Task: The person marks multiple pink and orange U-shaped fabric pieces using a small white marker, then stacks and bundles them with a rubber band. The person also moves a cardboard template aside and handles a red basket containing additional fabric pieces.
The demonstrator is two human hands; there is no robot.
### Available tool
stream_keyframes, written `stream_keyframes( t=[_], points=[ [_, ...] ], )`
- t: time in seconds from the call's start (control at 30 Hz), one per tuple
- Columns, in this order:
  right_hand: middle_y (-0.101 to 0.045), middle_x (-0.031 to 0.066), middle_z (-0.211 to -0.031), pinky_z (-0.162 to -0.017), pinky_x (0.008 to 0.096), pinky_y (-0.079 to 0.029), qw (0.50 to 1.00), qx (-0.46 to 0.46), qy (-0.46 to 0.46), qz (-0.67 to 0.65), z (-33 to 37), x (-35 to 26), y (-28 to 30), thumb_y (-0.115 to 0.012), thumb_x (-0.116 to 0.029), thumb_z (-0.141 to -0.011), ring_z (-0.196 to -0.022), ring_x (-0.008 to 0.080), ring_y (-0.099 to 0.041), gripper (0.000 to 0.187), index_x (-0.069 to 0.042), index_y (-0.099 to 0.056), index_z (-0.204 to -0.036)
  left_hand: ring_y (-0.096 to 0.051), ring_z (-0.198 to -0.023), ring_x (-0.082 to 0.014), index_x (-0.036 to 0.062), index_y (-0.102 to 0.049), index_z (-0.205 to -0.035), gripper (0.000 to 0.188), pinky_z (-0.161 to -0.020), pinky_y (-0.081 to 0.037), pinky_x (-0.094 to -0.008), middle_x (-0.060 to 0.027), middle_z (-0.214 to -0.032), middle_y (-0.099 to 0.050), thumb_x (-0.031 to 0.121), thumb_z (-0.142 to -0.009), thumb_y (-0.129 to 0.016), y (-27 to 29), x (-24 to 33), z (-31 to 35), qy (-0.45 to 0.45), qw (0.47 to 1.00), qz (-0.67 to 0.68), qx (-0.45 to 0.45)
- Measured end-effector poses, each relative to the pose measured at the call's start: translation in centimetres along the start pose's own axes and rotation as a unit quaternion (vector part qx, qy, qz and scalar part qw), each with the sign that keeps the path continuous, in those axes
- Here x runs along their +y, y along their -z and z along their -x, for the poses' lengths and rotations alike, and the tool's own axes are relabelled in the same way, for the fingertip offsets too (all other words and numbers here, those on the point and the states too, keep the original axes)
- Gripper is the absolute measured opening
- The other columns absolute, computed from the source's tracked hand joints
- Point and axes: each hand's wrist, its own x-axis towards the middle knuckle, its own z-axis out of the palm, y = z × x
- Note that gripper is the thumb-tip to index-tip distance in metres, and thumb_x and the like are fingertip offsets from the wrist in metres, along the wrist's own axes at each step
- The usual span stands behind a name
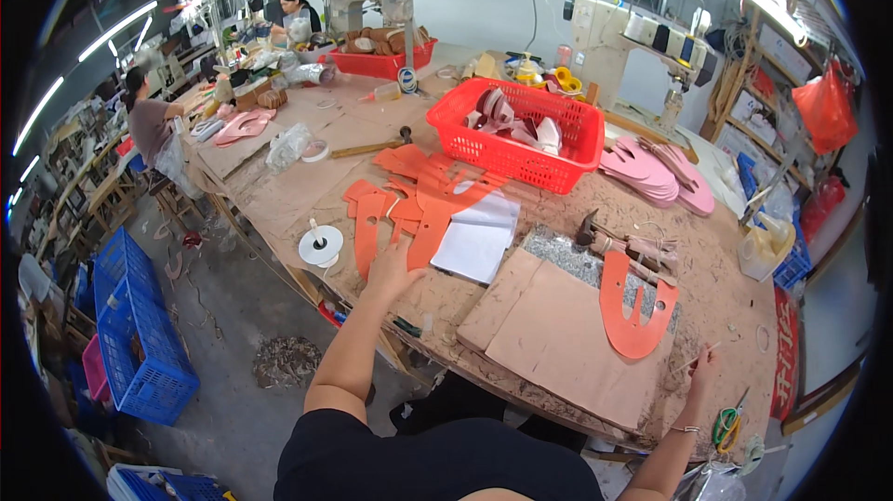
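My left hand is at the near edge of a pile of orange shoe-upper pieces, fingers closed on the end of one piece. My right hand, at the table's right side, grips a thin pale stick-like tool; its exact kind is too small to tell. Between my hands, a single U-shaped orange piece with slots and holes lies flat across the right edge of a tan board. A white paper booklet lies open beside the orange pile.
A hammer lies behind the board. Scissors are at the near right edge. Behind stand a red basket of pieces, pink sole-shaped pieces and a sewing machine. A white spool sits left. Two people work farther back.
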Motion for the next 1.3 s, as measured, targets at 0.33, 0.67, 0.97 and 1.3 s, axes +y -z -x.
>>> stream_keyframes(
  t=[0.33,0.67,0.97,1.3],
  points=[
    [-0.070,0.0140,-0.097,-0.083,0.0357,-0.051,0.908,-0.221,0.353,0.049,6.6,-22.7,-24.2,-0.070,-0.012,-0.084,-0.092,0.0252,-0.066,0.026,-0.002,-0.069,-0.109,-0.049,-0.109,-0.0295,0.0062,-0.051,-0.133,0.074,-0.096,-0.041,-0.0454,-0.0125,-0.111,-0.054,0.026,-0.068,-0.080,2.0,-0.6,-1.3,-0.092,0.896,0.316,0.298],
    [-0.067,0.0105,-0.089,-0.064,0.0317,-0.052,0.868,-0.373,-0.112,-0.308,10.6,-29.0,-51.9,-0.075,-0.038,-0.084,-0.075,0.0198,-0.065,0.042,0.000,-0.067,-0.099,-0.031,-0.135,-0.0400,0.0109,-0.031,-0.149,0.097,-0.111,-0.026,-0.0529,-0.0160,-0.143,-0.035,0.044,-0.072,-0.079,-2.1,3.0,-15.0,-0.088,0.982,0.029,0.167],
    [-0.065,0.0158,-0.106,-0.078,0.0387,-0.055,0.909,-0.261,-0.085,-0.314,11.6,-29.0,-55.9,-0.077,-0.008,-0.075,-0.092,0.0263,-0.066,0.033,0.004,-0.058,-0.099,-0.031,-0.138,-0.0423,0.0025,-0.030,-0.146,0.094,-0.112,-0.031,-0.0510,-0.0252,-0.150,-0.029,0.038,-0.075,-0.079,-2.8,1.3,-20.1,0.077,0.963,0.240,0.098],
    [-0.068,0.0136,-0.104,-0.089,0.0425,-0.056,0.723,-0.460,-0.170,-0.486,4.8,-26.7,-46.1,-0.059,-0.005,-0.086,-0.094,0.0259,-0.068,0.026,0.000,-0.056,-0.112,-0.061,-0.106,-0.0239,0.0013,-0.055,-0.120,0.036,-0.090,-0.050,-0.0389,-0.0113,-0.119,-0.060,0.010,-0.087,-0.067,-2.3,-3.3,-13.5,0.210,0.448,0.854,0.162]
  ],
)
